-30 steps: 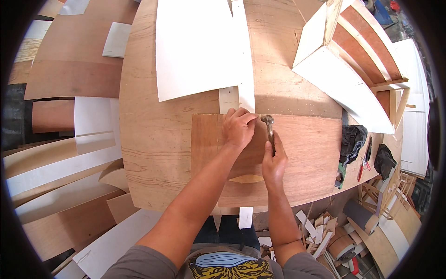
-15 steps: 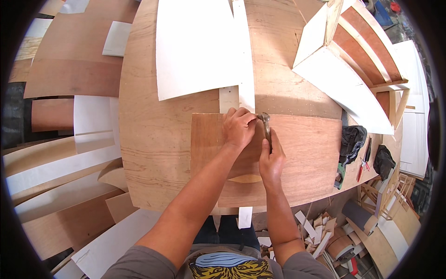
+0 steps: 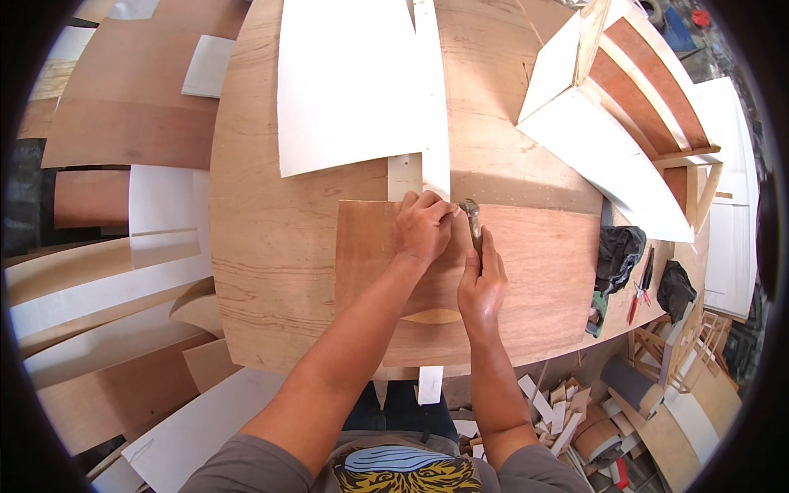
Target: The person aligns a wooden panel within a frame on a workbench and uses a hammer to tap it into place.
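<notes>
Head view, left hand: the left hand [image 3: 423, 226] rests on the far edge of the plywood panel [image 3: 534, 271]; its fingers are curled together and pinched at the tips beside the hammer's head; whatever they pinch is too small to make out.
Head view, right hand: the right hand [image 3: 482, 283] is closed around the hammer [image 3: 472, 222]; fingers wrapped on the handle, the metal head pointing away from the person and sitting at the panel's far edge, just beside the left fingertips.
Head view, panel: reddish-brown, rectangular; it lies flat on the workbench [image 3: 271, 246], near its front edge, across a narrow white strip [image 3: 430, 382] whose end shows below the panel's near edge.
Head view, bench top: a large white sheet [image 3: 345, 82] lies on the far half, touching a long white board that runs toward the hands; a white and brown framed cabinet piece [image 3: 625, 107] sits at the far right.
Head view, right edge: a black cloth [image 3: 618, 251] and red-handled pliers [image 3: 639, 287] lie near the panel's right end.
Head view, surroundings: stacked plywood sheets [image 3: 115, 107] at the left; wood offcuts [image 3: 559, 407] on the floor at lower right.
</notes>
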